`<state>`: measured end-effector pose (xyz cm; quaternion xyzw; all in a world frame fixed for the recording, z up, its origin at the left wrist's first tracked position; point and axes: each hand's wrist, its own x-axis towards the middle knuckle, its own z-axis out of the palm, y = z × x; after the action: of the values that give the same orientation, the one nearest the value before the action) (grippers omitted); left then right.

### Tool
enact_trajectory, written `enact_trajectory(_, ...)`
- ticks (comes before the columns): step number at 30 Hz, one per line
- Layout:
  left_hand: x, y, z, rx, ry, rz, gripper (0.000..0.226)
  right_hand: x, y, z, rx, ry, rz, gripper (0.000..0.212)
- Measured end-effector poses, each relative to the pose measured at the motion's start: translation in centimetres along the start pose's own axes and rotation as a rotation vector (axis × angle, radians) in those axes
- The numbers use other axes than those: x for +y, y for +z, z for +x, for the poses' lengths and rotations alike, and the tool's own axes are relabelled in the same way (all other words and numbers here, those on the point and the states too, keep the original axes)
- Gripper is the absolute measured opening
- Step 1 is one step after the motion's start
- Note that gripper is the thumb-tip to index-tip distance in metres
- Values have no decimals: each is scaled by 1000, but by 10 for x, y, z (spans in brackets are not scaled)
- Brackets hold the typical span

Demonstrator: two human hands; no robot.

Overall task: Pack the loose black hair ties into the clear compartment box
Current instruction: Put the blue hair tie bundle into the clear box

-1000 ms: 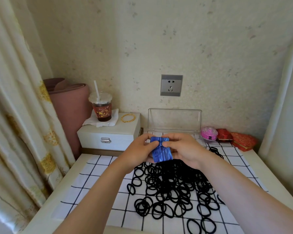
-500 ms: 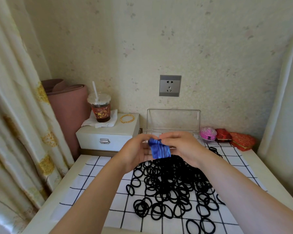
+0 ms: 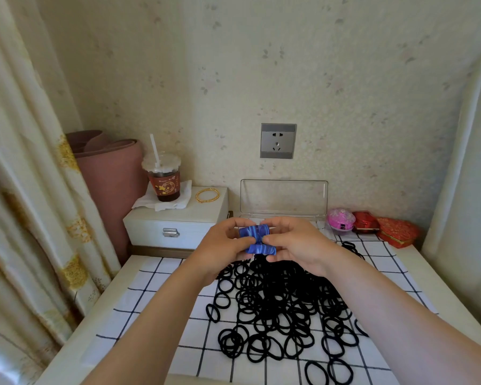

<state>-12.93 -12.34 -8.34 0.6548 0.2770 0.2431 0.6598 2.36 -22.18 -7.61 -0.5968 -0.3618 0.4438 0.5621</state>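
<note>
- Left hand (image 3: pixel 222 247) pinches a blue marbled strip (image 3: pixel 257 239); right hand (image 3: pixel 297 243) pinches its other side.
- Black hair ties (image 3: pixel 275 298) lie heaped on the bench (image 3: pixel 114 301) below, unpacked.
- Clear compartment box (image 3: pixel 283 200) stands open behind; best set the strip aside first.

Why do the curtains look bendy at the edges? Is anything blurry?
Head view: the wide-angle lens bows the curtain at the left edge and the pale fabric at the right; light is soft and even, without hard shadows; the black hair ties and the blue item that the left hand and right hand pinch look sharp.
</note>
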Motion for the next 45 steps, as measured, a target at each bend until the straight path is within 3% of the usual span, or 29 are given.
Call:
enact_trajectory(6, 10, -6, -3, -142, -173, -307, 21, 0, -1, 2, -22, -34, 19, 31)
enact_trajectory(13, 4, -6, -3, -223, -259, -187, 29, 0, 5, 2, 56, -140, -191, 39)
enact_trajectory(17, 5, -7, 0, -140, -208, -187, 30, 0, 8, 2, 112, 30, -34, 32)
enact_trajectory(21, -1, -7, 5, -13, -147, -200, 33, -2, 6, 2, 5, 232, 121, 33)
enact_trajectory(26, -4, -3, 8, 53, -86, -189, 28, -3, 12, 5, -65, 179, 131, 31)
enact_trajectory(32, -6, -4, 12, 64, -74, -174, 40, 3, 22, 15, 139, 115, 172, 19)
enact_trajectory(34, -8, -7, 13, 225, 29, -34, 39, 3, 25, 18, 227, 80, 92, 13)
enact_trajectory(36, -9, -10, 14, 425, 228, 281, 29, 2, 28, 20, 303, 51, 42, 11)
enact_trajectory(37, -10, -11, 14, 449, 298, 349, 24, 1, 29, 21, 322, 42, 42, 12)
enact_trajectory(42, -15, -8, 12, 305, 288, 418, 21, 0, 35, 23, 276, 54, 62, 14)
enact_trajectory(45, -19, -11, 18, 254, 213, 313, 25, 0, 36, 28, 298, 51, 27, 10)
